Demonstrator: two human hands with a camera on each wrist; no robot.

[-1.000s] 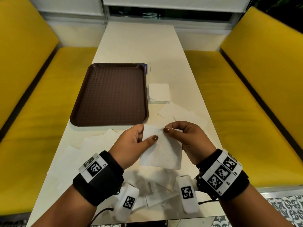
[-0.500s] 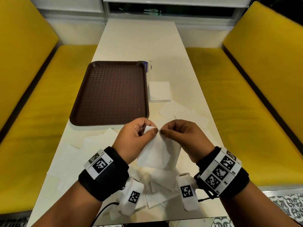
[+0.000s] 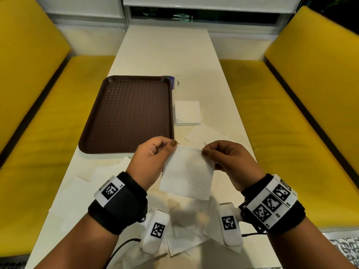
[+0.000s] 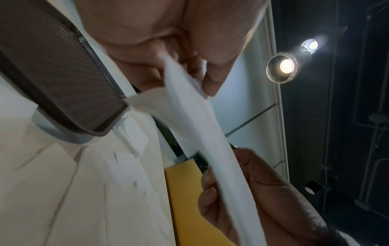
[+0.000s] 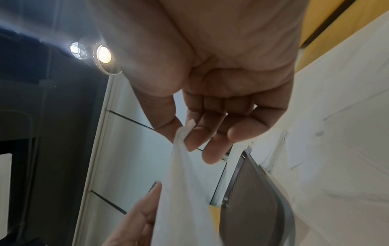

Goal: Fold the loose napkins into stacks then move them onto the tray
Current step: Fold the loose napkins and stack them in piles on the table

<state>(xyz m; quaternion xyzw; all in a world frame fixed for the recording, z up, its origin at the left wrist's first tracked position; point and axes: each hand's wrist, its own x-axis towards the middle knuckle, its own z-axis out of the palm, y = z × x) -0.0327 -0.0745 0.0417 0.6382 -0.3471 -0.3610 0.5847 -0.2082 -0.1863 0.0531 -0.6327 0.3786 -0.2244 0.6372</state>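
Observation:
A white embossed napkin (image 3: 188, 173) hangs in the air above the near end of the table, held by its two top corners. My left hand (image 3: 153, 160) pinches the upper left corner and my right hand (image 3: 227, 160) pinches the upper right one. The left wrist view shows the napkin (image 4: 200, 119) edge-on between both hands, and the right wrist view shows its corner (image 5: 183, 141) caught between thumb and forefinger. A brown tray (image 3: 128, 113) lies empty to the left. A stack of folded napkins (image 3: 187, 113) sits beside the tray's right rim. Several loose napkins (image 3: 186, 233) lie under my wrists.
More loose napkins (image 3: 91, 183) spread over the near left of the white table (image 3: 165, 55), and a couple (image 3: 206, 134) lie below the folded stack. Yellow bench seats (image 3: 291, 117) flank the table on both sides. A small purple-labelled object (image 3: 174, 82) sits at the tray's far right corner.
My hands have moved apart from a close pinch at the top edge, and the napkin now hangs spread out flat between them.

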